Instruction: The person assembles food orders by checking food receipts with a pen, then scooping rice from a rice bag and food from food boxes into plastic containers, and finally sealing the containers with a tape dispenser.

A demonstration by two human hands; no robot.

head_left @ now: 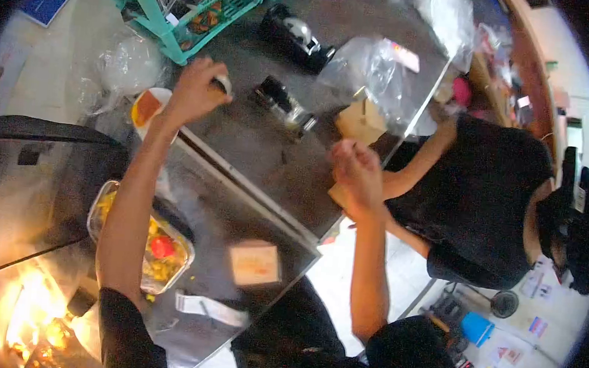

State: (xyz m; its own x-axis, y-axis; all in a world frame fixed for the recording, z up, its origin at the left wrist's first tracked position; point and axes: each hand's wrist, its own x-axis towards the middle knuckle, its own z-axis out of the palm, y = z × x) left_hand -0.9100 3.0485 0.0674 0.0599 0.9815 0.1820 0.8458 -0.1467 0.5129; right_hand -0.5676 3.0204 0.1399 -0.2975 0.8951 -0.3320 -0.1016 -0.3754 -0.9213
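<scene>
1. While the left hand (194, 93) is stretched far out over the tabletop (269, 154), a small round thing (225, 84) is held in it. The fingers are curled round it, prob. so it can't slip.
2. The small round thing is kept up off the tabletop, near the green basket (181, 37) and not far from a black bottle-like thing (283, 103).
3. The right hand (356, 175) is held up at the tabletop's edge, just above a brown card piece (338, 196). It is blurred. The fingers look pressed together, but whether sth. is pinched can't be told.
4. A foil tray (181, 258) w/ yellow food and a red bit is set under the left arm, on the near side, where it is easy to reach.
5. A small box (253, 264) and a white strip (209, 307) are laid flat close to the person's body.
6. A clear bag (376, 69), a cardboard box (362, 120) and a black device (296, 35) are set at the far side, away from both hands.
7. Another person in a black top (481, 192) is seen at the right edge. Their arm (421, 159) is bent in toward the tabletop, next to the right hand.
</scene>
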